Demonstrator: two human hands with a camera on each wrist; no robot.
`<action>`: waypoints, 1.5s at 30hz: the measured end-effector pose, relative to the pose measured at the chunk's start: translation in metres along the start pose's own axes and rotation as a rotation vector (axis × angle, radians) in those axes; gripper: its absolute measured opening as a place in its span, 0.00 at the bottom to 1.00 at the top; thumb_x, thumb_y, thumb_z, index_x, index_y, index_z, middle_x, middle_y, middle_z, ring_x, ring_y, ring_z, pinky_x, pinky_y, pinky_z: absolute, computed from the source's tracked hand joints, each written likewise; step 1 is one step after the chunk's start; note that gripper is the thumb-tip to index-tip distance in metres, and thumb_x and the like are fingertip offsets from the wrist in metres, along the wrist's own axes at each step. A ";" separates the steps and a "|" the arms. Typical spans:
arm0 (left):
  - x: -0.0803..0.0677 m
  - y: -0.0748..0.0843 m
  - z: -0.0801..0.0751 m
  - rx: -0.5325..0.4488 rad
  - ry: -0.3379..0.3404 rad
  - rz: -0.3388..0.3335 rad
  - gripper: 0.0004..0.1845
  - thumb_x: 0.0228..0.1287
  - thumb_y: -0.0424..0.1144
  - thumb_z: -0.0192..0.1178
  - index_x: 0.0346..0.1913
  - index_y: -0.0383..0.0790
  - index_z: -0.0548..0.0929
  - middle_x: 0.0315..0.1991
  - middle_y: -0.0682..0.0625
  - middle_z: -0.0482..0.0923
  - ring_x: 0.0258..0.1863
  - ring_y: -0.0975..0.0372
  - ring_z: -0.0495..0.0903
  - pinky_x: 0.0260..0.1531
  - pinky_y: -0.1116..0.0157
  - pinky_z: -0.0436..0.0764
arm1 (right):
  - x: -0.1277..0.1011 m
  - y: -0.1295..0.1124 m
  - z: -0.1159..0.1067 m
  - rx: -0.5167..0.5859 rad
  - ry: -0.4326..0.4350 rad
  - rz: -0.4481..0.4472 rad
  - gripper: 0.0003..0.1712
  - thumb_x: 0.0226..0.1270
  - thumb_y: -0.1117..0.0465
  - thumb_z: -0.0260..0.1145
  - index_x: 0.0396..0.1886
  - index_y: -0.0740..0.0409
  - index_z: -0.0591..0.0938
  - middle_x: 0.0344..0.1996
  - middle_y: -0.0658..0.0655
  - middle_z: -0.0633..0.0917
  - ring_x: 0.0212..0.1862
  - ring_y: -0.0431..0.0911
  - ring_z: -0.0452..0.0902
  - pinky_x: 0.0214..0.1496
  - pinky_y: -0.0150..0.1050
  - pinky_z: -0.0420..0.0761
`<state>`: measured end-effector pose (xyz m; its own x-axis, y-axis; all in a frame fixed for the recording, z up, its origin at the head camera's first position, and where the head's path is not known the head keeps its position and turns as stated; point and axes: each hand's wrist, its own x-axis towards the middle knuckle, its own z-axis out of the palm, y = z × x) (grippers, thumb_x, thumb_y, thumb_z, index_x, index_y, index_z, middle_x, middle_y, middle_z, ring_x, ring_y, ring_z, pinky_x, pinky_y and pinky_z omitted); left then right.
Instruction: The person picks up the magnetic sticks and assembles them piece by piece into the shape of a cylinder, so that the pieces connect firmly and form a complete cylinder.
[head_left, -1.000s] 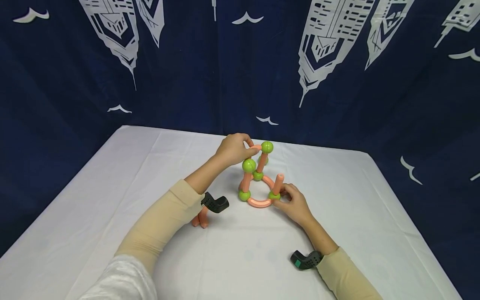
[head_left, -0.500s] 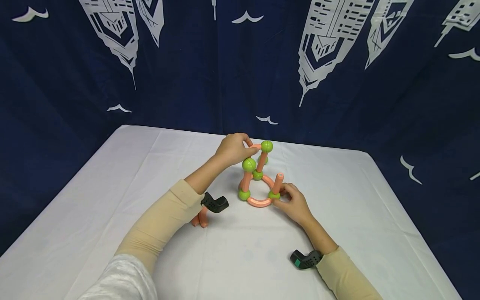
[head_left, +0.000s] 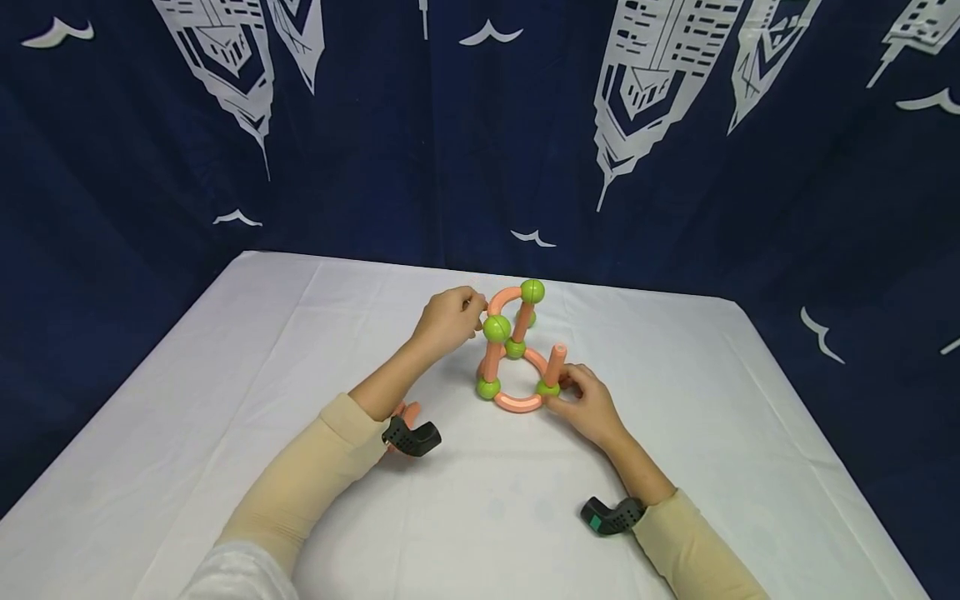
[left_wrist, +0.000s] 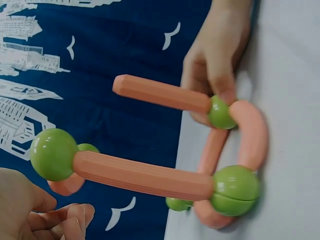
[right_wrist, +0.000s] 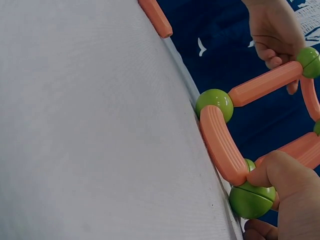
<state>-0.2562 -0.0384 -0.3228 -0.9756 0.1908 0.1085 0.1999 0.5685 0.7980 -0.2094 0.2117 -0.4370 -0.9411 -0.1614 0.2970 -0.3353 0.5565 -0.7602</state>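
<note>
A toy frame of orange magnetic rods and green balls stands on the table, its base ring of curved rods point(head_left: 519, 405) lying flat. Two upright rods carry green balls, and an arched rod point(head_left: 503, 297) joins the near ball point(head_left: 497, 328) to the far one point(head_left: 532, 291). A third upright rod point(head_left: 555, 365) has a bare top end. My right hand point(head_left: 592, 408) pinches the green ball point(right_wrist: 253, 201) at that rod's foot between thumb and fingers. Just left of the arched rod, my left hand point(head_left: 447, 322) holds nothing, its fingers loosely bent.
Loose orange rods point(head_left: 410, 413) lie on the white tablecloth point(head_left: 480, 517), partly hidden by my left wrist's black camera point(head_left: 412, 438). Another green ball point(head_left: 532, 318) shows behind the far upright rod. A dark blue patterned curtain point(head_left: 450, 150) hangs at the table's back edge.
My left hand has let go of the arched rod and drawn back left and slightly down, uncovering it. The right hand keeps its hold on the base ball.
</note>
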 end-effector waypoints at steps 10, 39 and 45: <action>-0.021 -0.026 0.017 0.055 -0.080 0.036 0.13 0.66 0.30 0.51 0.49 0.34 0.82 0.37 0.48 0.82 0.33 0.60 0.77 0.31 0.67 0.74 | 0.001 0.001 0.000 0.006 -0.003 0.010 0.18 0.53 0.63 0.74 0.45 0.60 0.82 0.39 0.56 0.79 0.43 0.51 0.74 0.45 0.44 0.70; -0.064 -0.051 0.033 0.033 -0.255 0.185 0.10 0.61 0.35 0.66 0.45 0.39 0.82 0.41 0.50 0.82 0.43 0.59 0.81 0.42 0.62 0.79 | -0.010 -0.042 -0.009 0.054 -0.055 -0.008 0.19 0.56 0.72 0.71 0.48 0.73 0.81 0.40 0.65 0.82 0.48 0.60 0.74 0.53 0.54 0.75; -0.072 -0.054 0.038 0.053 -0.207 0.209 0.10 0.59 0.36 0.68 0.43 0.40 0.82 0.37 0.52 0.79 0.39 0.60 0.78 0.40 0.62 0.77 | -0.007 -0.020 -0.003 0.064 -0.065 -0.022 0.18 0.57 0.70 0.72 0.48 0.68 0.83 0.41 0.61 0.83 0.48 0.56 0.75 0.54 0.50 0.75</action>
<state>-0.1932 -0.0528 -0.3962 -0.8748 0.4640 0.1395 0.4041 0.5400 0.7383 -0.1957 0.2041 -0.4216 -0.9334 -0.2272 0.2777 -0.3565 0.4995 -0.7896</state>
